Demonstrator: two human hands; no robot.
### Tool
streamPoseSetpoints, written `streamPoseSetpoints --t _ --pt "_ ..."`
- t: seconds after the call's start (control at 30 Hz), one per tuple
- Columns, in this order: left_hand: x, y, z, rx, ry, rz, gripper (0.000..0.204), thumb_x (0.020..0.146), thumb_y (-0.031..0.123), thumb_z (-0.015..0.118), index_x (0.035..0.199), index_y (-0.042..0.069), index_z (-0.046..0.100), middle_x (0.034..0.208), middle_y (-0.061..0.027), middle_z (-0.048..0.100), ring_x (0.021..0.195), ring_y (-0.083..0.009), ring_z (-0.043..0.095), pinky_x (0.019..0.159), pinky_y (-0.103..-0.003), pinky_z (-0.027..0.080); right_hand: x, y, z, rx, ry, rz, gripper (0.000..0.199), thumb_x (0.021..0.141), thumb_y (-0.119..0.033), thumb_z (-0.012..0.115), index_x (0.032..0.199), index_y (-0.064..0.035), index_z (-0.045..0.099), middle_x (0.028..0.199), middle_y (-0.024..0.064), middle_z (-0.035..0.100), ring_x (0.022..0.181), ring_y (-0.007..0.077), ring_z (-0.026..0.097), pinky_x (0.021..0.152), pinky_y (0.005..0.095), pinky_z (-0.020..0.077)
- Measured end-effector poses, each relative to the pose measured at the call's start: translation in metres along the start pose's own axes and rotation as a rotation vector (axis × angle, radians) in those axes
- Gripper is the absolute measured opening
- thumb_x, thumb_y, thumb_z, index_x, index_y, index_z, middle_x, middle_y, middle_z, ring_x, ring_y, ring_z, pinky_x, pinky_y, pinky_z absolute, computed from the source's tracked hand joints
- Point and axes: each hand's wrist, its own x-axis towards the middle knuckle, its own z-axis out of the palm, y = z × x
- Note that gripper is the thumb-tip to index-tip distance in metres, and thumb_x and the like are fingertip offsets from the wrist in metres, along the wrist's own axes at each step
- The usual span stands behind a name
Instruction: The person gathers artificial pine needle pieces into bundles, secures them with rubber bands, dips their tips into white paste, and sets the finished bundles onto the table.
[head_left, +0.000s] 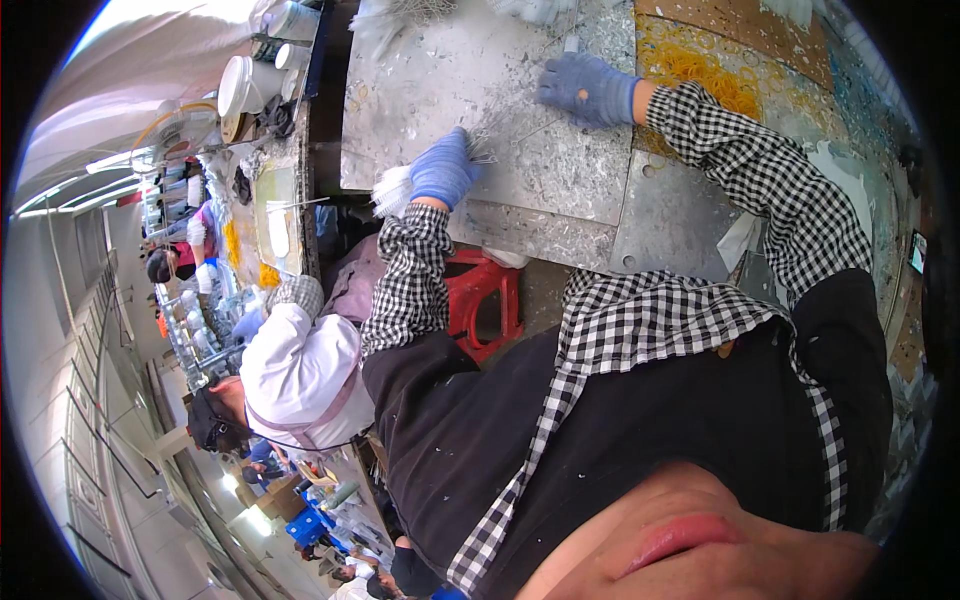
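Observation:
My left hand (pixel 445 170), in a blue knit glove, is closed around a bundle of thin wire brushes. Their white bristles (pixel 391 190) stick out on the left of the fist, and the bare wire ends (pixel 486 135) fan out on its right. My right hand (pixel 590 90), gloved the same way with a small worn spot on the back, is low over the metal worktop (pixel 540 185). Its fingers point left and look slightly bent and apart, with nothing visible in them. A small pale piece (pixel 571 45) lies just beyond it.
Yellow rubber bands (pixel 715 85) lie heaped right of my right hand. More wire brushes (pixel 375 28) are at the far left of the worktop. A red stool (pixel 485 305) stands below the front edge. A co-worker in white (pixel 305 370) sits to my left, near white buckets (pixel 240 87).

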Motion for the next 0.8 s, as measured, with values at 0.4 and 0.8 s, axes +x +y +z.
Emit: streamPoseSetpoints --t 0.4,0.8 --pt "-0.041 0.017 -0.024 -1.637 0.308 0.311 0.030 0.090 0.011 0.064 0.116 0.005 0.052 0.089 -0.0057 0.061 0.082 -0.0182 0.064 0.079 -0.037 0.055 -0.013 -0.005 0.006 -0.058 0.116 0.051 0.023 0.087 -0.017 0.062 0.109 -0.0108 0.064 0.103 0.0075 0.063 0.104 0.0296 0.061 0.089 0.0416 0.0497" --pt "-0.040 0.064 0.034 -2.487 0.113 0.525 0.021 0.087 0.011 0.062 0.108 0.011 0.060 0.096 -0.0061 0.064 0.087 -0.0186 0.062 0.086 -0.038 0.053 -0.027 -0.046 -0.018 0.090 -0.028 0.374 0.024 0.093 -0.016 0.056 0.112 -0.0031 0.062 0.108 0.0169 0.066 0.102 0.0326 0.065 0.081 0.0430 0.0548"
